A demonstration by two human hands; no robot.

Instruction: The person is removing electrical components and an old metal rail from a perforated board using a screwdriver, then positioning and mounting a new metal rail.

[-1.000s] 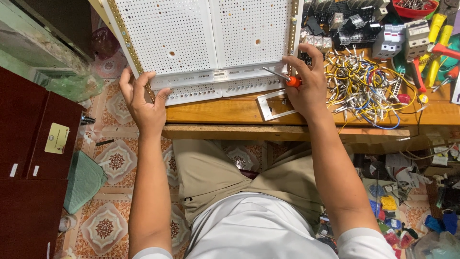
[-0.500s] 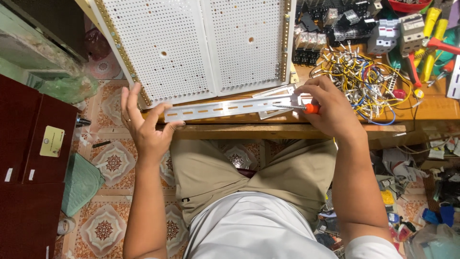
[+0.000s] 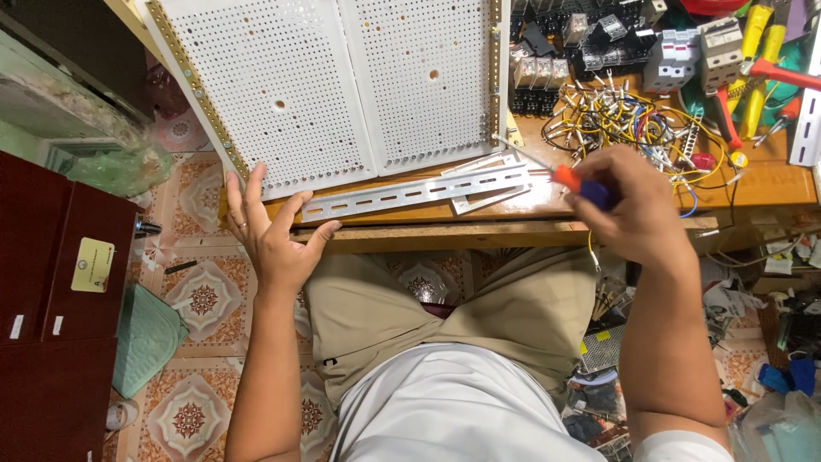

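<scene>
We see the slotted metal rail (image 3: 416, 192) lying along the wooden bench's (image 3: 770, 184) front edge at mid-frame, below the white perforated panel (image 3: 342, 85). Our left hand (image 3: 269, 231) is open, fingertips at its left end; our right hand (image 3: 629, 205) grips a screwdriver (image 3: 569, 180) beside tangled wires (image 3: 616, 120).

Single head-worn view, steeply downward, close over workbench (image 3: 479, 210) edge and lap.
</scene>
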